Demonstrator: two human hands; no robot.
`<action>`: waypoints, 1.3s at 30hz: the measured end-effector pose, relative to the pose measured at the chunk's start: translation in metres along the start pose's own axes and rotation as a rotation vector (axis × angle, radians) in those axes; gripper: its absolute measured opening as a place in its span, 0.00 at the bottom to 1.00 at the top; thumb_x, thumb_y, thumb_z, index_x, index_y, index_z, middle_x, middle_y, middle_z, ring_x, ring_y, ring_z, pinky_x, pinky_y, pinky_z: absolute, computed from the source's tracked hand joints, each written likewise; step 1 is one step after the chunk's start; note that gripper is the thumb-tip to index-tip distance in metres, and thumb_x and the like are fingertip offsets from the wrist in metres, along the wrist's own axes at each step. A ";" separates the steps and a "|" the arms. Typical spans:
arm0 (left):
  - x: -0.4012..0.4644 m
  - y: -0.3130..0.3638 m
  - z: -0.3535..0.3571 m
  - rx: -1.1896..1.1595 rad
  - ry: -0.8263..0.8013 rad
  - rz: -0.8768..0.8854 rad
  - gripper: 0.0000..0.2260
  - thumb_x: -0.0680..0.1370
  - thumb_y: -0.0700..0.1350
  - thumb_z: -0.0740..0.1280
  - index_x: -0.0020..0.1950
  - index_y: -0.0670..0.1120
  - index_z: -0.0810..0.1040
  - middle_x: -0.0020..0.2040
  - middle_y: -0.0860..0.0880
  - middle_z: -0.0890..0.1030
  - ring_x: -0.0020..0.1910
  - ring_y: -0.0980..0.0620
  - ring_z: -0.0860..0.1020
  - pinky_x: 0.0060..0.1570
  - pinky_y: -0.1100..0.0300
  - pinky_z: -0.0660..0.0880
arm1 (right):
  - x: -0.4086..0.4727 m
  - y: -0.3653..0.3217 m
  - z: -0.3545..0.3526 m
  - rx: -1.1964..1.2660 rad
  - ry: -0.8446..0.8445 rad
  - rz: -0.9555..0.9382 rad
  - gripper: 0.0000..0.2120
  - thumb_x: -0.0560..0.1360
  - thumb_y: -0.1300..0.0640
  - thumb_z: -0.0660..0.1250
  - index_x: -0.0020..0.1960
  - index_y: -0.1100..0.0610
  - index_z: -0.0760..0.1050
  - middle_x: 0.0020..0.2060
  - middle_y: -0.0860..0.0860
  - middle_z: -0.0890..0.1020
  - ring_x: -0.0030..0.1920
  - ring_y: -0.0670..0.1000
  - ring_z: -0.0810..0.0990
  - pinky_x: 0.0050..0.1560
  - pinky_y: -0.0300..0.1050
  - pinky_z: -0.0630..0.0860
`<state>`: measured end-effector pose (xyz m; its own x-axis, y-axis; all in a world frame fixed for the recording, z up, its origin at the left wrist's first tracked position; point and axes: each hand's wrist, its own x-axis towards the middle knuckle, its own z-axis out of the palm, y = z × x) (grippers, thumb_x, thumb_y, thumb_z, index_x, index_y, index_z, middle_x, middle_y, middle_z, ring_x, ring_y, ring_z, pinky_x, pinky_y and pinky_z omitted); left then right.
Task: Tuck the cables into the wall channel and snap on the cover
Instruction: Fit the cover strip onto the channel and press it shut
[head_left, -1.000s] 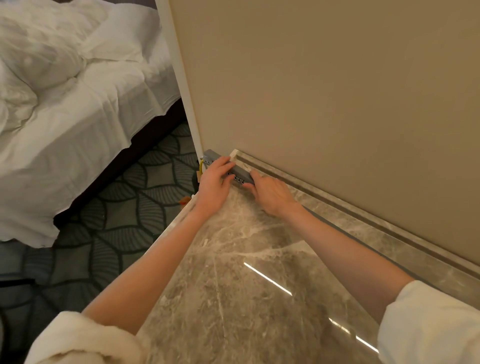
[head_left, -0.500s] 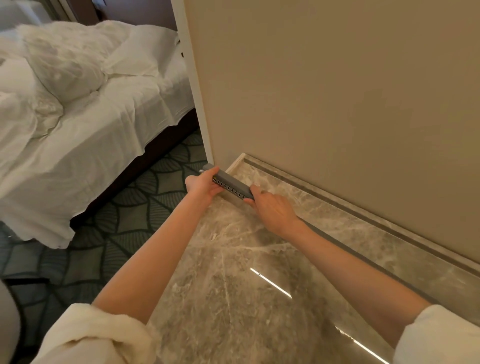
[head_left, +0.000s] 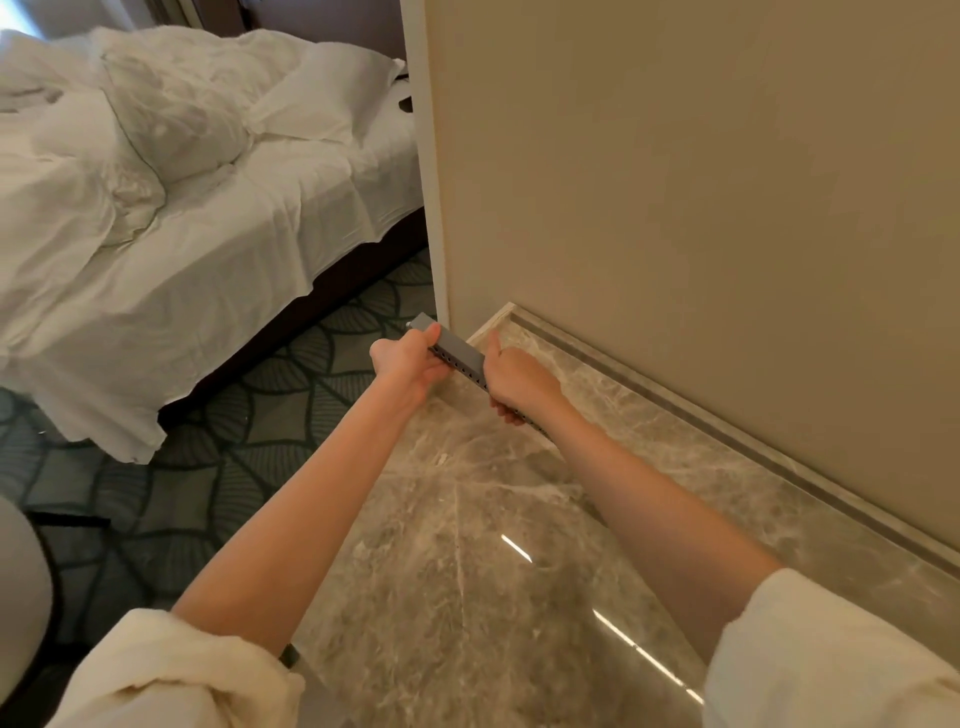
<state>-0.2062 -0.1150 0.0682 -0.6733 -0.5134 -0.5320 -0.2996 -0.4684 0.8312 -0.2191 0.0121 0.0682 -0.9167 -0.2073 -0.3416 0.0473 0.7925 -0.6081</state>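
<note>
A grey slotted cable channel (head_left: 460, 353) is held in both hands above the marble surface (head_left: 467, 545), a little in front of the beige wall's corner. My left hand (head_left: 408, 361) grips its far end, near the white corner trim. My right hand (head_left: 517, 384) is closed around it further along, and the rest of the channel runs on under my right forearm. A row of small holes shows along its near side. No cables are visible.
The beige wall (head_left: 701, 208) meets the marble at a raised ledge with a dark groove (head_left: 675, 405). A bed with white sheets (head_left: 182, 234) stands to the left over patterned dark carpet (head_left: 234, 441). White corner trim (head_left: 431, 208) edges the wall.
The grey channel has come up and away from the foot of the wall, held in both hands. The view has shifted to show more of the bed.
</note>
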 end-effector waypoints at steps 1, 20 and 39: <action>-0.001 0.002 -0.001 -0.004 -0.008 -0.009 0.09 0.75 0.37 0.69 0.51 0.37 0.70 0.42 0.40 0.79 0.37 0.47 0.80 0.30 0.54 0.79 | 0.002 -0.003 0.003 -0.053 0.048 -0.019 0.37 0.80 0.42 0.37 0.39 0.62 0.78 0.32 0.57 0.82 0.32 0.56 0.81 0.43 0.52 0.81; -0.001 0.003 -0.004 -0.112 -0.027 -0.170 0.15 0.75 0.34 0.67 0.61 0.35 0.71 0.58 0.36 0.79 0.57 0.38 0.78 0.50 0.43 0.76 | 0.011 0.002 0.026 -0.310 0.328 -0.127 0.19 0.80 0.57 0.48 0.51 0.61 0.77 0.47 0.59 0.83 0.45 0.61 0.81 0.37 0.48 0.68; 0.004 -0.011 0.004 -0.056 -0.112 -0.120 0.18 0.75 0.32 0.64 0.64 0.35 0.66 0.59 0.35 0.76 0.53 0.39 0.78 0.53 0.46 0.78 | 0.005 0.045 0.007 -0.209 -0.054 -0.230 0.21 0.78 0.40 0.55 0.43 0.58 0.72 0.38 0.52 0.76 0.37 0.54 0.75 0.33 0.46 0.67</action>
<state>-0.2077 -0.1090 0.0574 -0.7069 -0.3696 -0.6031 -0.3461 -0.5628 0.7506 -0.2182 0.0427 0.0338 -0.8713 -0.4207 -0.2528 -0.2470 0.8209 -0.5149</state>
